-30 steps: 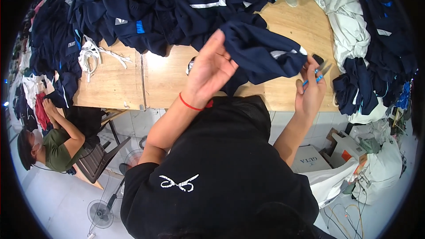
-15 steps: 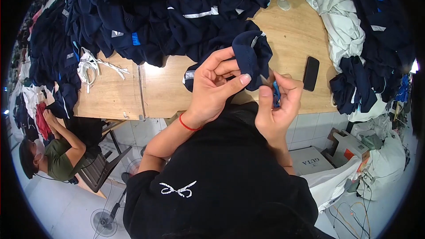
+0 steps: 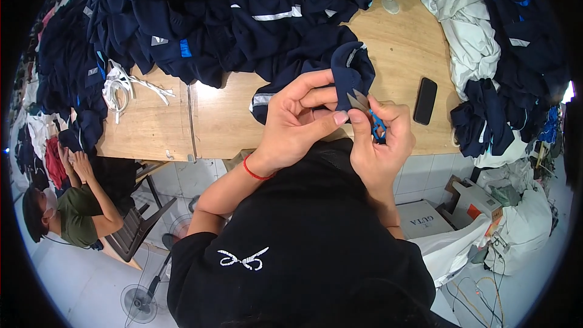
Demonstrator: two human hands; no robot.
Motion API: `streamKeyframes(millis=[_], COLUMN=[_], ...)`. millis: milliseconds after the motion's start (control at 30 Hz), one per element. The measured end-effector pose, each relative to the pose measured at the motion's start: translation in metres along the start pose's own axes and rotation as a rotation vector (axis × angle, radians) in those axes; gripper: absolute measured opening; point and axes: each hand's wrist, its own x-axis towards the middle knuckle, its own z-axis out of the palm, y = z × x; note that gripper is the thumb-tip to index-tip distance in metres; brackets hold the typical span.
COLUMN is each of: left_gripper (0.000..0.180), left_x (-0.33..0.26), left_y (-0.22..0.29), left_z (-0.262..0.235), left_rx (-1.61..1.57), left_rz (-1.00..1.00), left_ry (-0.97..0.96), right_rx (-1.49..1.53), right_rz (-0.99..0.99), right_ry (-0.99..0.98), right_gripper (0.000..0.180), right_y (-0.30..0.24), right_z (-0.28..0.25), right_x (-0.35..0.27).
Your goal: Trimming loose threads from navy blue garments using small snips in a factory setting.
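- A wooden table (image 3: 152, 133) stood under big piles of dark blue clothes (image 3: 200, 18).
- The floor (image 3: 67, 285) was of pale tiles (a standing fan (image 3: 141, 296) was on it).
- A seated person (image 3: 67, 212) was at the left, beside a dark chair (image 3: 136, 228).

I wear a black short-sleeved shirt (image 3: 303, 249) with a small white crossed emblem (image 3: 244, 259) stitched on it; my forearms are bare; a thin red string band (image 3: 254, 172) circles my left wrist; my left hand (image 3: 297, 123) and right hand (image 3: 379, 146) carry no gloves or rings.
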Motion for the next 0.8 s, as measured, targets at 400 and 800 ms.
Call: streamKeyframes(millis=[400, 800], left_gripper=[0.051, 0.046], left_x=[-0.006, -0.013], left_y=[-0.007, -0.043], left_z=[-0.120, -0.061], left_rx=[0.200, -0.180], left_rz=[-0.126, -0.731], left_ry=[0.636, 0.102], right_rx=[0.070, -0.434], right_rz=[0.303, 0.390], right_ry=[0.297, -0.376], right_gripper=[0.019, 0.026], right_y=[0.082, 0.179], right_z=[-0.054, 0.023], right_x=[0.038, 0.118])
